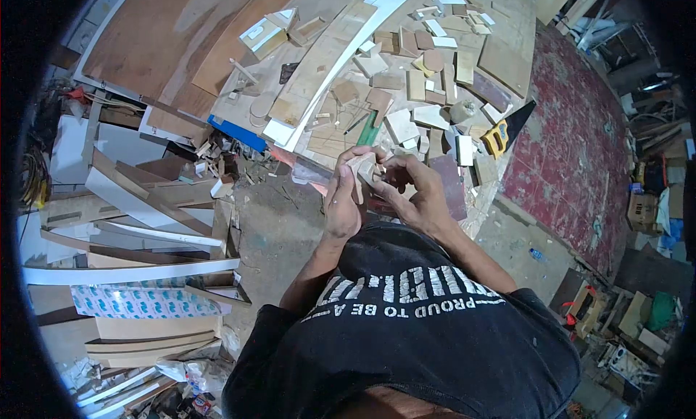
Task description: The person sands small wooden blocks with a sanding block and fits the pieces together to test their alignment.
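Note:
Close to my chest, by the near edge of the workbench [319,140], both hands meet around a small wooden block [362,167]. My left hand [344,203] is closed on its left side, thumb and fingers pressed against the wood. From the right, my right hand [419,193] grips the block with bent fingers, which partly hide it. Just beyond the hands lies a green-bladed try square [368,131] with a wooden stock, beside a pencil-like stick [355,123]. Several wood offcuts [399,125] are scattered around it.
A handsaw [500,136] with a yellow handle lies at the bench's right edge. A long white-edged strip [341,49] crosses the bench. Curved panels [130,274] are stacked at left. A dark red sheet [565,151] is on the right. Scraps litter the floor.

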A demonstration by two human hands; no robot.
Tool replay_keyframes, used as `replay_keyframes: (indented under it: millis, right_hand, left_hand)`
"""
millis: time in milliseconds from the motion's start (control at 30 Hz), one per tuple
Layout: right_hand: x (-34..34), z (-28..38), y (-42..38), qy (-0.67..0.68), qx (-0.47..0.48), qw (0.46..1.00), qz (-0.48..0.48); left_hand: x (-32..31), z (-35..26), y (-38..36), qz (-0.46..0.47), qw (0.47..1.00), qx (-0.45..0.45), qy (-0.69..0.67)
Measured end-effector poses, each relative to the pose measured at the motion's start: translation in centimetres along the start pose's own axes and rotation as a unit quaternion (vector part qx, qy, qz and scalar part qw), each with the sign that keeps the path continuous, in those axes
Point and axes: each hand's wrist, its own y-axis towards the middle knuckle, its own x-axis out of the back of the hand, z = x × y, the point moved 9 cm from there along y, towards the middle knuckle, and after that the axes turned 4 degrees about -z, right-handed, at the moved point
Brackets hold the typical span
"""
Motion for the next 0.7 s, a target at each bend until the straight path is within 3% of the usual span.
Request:
replay_keyframes:
  millis: [167,267,500,567,700]
  right_hand:
    - [-0.7,-2.1,-1.1,0.069,-0.121,0.990,0.006]
    - [-0.9,-2.3,-1.5,0.109,-0.157,0.982,-0.001]
    - [-0.3,-1.6,-2.0,0.103,-0.125,0.986,-0.031]
    - [0.5,-0.9,-2.1,0.046,-0.086,0.995,-0.027]
    - [1.0,-2.1,-3.2,0.060,-0.114,0.992,0.011]
  left_hand:
    - [-0.9,-0.1,-0.1,0.026,0.997,-0.016,-0.071]
    - [-1.1,0.2,0.0,0.045,0.998,-0.027,-0.038]
    - [-1.1,1.7,0.0,0.020,0.994,0.045,-0.102]
    - [-1.3,2.2,-0.1,0.022,0.984,0.092,-0.152]
    - [-1.8,2.4,-0.4,0.013,0.968,0.129,-0.214]
